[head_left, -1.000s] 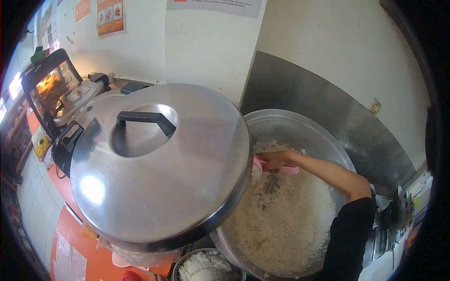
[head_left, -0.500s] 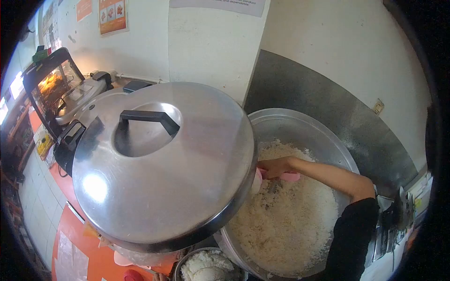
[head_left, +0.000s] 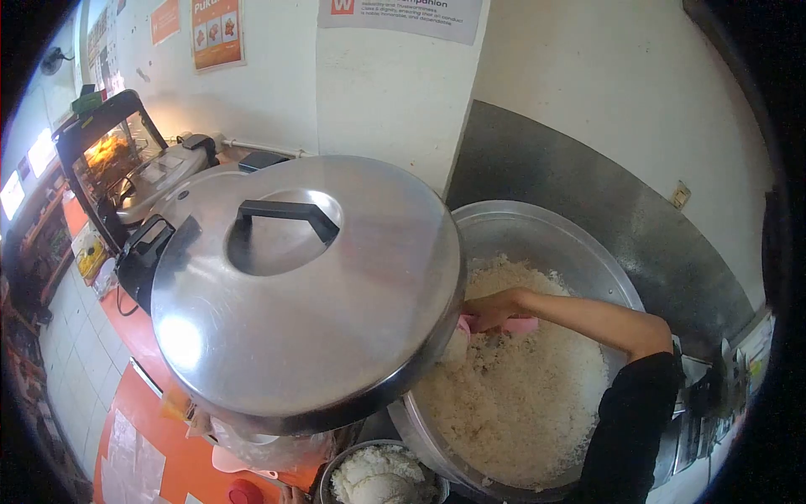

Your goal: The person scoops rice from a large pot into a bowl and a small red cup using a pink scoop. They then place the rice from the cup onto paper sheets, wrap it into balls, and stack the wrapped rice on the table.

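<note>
Moved: against the earlier frames, the right hand (head_left: 497,309) and the pink plastic scoop-like utensil (head_left: 522,326) sit slightly lower within the large round silver metal pot (head_left: 537,217); the whole view has also shifted a little.
Lid: the broad, round, shiny silver metal lid (head_left: 336,328) with an angular black handle (head_left: 290,210) is the landmark.
Right hand: just beyond the lid's right edge, bare below a black sleeve (head_left: 634,412), fingers curled around the pink utensil, which shows on both sides of the grip.
Utensil: just right of the lid, down at the rice; its far end is partly hidden by the hand and the lid's rim.
Pot: right of the lid, which overlaps its left side in view.
Rice: loose white cooked rice (head_left: 520,412) covers the pot's floor, right of and below the lid.
Bowl: a round metal bowl (head_left: 324,475) below the lid holds a mound of white rice (head_left: 382,480).
Left hand: what appears to be a sliver of it (head_left: 292,494) shows below the lid, beside the bowl; whether it is spread or gripping, I cannot tell.
Desk: an orange-red desk (head_left: 180,475) lies below and left of the lid, bearing a crumpled translucent sheet (head_left: 134,458) and a small round red object (head_left: 245,492).
Wall: a white wall (head_left: 395,101) stands behind the lid.
</note>
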Demonstrator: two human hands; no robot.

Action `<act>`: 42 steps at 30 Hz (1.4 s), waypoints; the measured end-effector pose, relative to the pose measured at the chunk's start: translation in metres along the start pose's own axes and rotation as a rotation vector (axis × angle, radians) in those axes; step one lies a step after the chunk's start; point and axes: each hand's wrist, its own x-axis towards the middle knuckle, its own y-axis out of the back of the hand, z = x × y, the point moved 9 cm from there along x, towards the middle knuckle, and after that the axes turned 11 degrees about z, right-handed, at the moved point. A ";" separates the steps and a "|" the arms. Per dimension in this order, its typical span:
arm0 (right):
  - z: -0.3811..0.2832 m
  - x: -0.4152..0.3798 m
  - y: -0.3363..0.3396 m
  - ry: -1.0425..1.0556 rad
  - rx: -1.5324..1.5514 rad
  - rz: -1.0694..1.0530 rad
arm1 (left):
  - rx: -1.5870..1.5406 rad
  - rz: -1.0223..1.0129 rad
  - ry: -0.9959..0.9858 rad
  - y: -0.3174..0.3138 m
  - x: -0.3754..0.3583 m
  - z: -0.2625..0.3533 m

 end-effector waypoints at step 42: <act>-0.029 -0.033 -0.060 0.293 -0.316 -0.106 | 0.146 0.142 -0.191 0.017 -0.004 0.021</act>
